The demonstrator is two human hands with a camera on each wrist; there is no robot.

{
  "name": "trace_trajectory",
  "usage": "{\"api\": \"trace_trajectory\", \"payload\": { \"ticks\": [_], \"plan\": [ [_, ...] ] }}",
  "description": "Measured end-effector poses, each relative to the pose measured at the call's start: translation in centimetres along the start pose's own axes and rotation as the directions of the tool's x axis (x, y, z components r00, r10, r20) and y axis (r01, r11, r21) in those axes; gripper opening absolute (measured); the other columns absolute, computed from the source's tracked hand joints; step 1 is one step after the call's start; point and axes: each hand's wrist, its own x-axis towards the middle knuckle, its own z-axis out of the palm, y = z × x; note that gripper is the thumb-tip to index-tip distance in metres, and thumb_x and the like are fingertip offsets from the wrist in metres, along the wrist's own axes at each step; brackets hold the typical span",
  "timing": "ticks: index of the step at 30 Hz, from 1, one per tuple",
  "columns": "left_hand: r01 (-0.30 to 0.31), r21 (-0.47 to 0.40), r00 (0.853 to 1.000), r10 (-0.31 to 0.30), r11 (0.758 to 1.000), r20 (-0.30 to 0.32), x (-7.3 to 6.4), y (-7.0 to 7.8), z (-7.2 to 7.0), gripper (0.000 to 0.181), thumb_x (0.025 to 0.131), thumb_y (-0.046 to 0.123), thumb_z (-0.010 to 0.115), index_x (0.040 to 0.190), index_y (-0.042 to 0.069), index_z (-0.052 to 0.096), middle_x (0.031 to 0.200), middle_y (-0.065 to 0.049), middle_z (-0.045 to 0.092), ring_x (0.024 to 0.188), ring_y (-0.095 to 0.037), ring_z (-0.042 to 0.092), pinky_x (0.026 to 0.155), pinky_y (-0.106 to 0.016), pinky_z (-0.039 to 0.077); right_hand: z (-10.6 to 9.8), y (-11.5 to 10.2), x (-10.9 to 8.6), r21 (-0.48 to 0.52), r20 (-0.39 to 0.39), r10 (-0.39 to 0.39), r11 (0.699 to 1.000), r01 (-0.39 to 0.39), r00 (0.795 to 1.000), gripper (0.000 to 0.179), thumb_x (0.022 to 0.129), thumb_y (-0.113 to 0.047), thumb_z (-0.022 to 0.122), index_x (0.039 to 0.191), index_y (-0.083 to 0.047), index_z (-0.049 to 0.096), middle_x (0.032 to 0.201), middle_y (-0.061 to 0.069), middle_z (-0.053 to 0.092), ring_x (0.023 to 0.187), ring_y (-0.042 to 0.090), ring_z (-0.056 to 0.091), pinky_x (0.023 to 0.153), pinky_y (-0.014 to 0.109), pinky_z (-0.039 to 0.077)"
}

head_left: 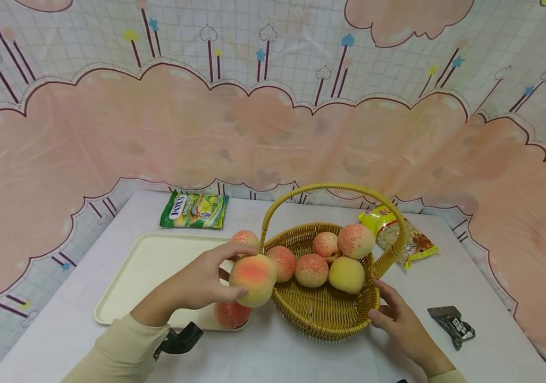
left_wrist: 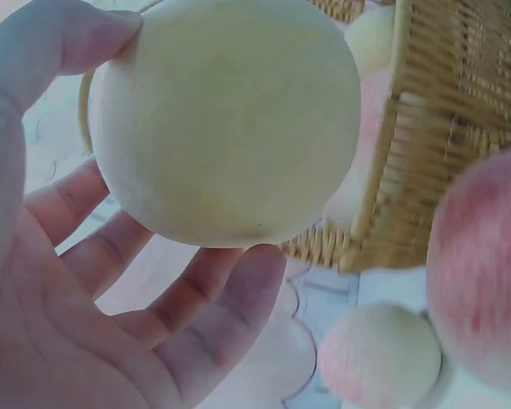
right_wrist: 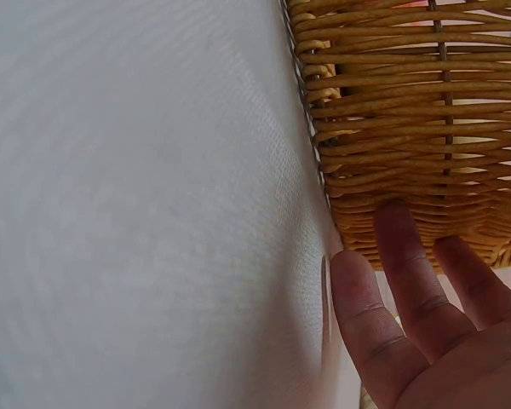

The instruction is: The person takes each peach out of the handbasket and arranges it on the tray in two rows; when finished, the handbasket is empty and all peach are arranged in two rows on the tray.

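Note:
A yellow peach with an orange-red blush [head_left: 252, 280] is held between the thumb and fingers of my left hand [head_left: 201, 279], beside the basket's left rim. In the left wrist view the same peach [left_wrist: 230, 119] shows its pale yellow underside. The wicker basket [head_left: 327, 324], with a tall arched handle, holds several peaches [head_left: 311, 270], one of them mostly yellow [head_left: 346, 275]. My right hand [head_left: 404, 324] touches the basket's right side. In the right wrist view its fairly straight fingers [right_wrist: 409, 264] lie against the woven wall [right_wrist: 426, 153].
A cream tray [head_left: 143, 266] lies at the left, with one peach [head_left: 245, 239] near its far right and a redder one [head_left: 232, 315] at its near right corner. A green candy bag [head_left: 195, 210], a yellow snack bag [head_left: 404, 234] and a small black packet [head_left: 452, 325] lie around.

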Motion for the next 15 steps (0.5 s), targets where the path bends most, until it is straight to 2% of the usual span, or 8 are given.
{"api": "trace_trajectory", "payload": {
  "ticks": [8,15],
  "plan": [
    [0.037,0.048,0.994,-0.032,0.998,-0.103,-2.1,-1.1,-2.0,0.057,0.081,0.013,0.08,0.133,0.007,0.058,0.128,-0.008,0.059,0.111,-0.029,0.054,0.081,-0.033,0.056,0.1,0.0,0.0,-0.003,-0.014,0.002,1.0,-0.002,1.0,0.065,0.101,-0.014,0.06,0.155,-0.006,0.025,0.153,0.038,0.023,0.116,0.042,0.057,0.082,0.034,0.055],
    [0.084,0.079,0.985,-0.071,0.993,-0.155,-3.5,-2.0,-3.6,0.055,0.081,0.011,0.081,0.131,0.007,0.057,0.126,-0.01,0.06,0.11,-0.031,0.055,0.081,-0.032,0.056,0.0,0.1,-0.1,0.006,-0.003,-0.01,1.0,0.01,1.0,0.065,0.101,-0.01,0.059,0.156,-0.004,0.023,0.152,0.039,0.023,0.116,0.041,0.057,0.081,0.033,0.055]
  ]
}}
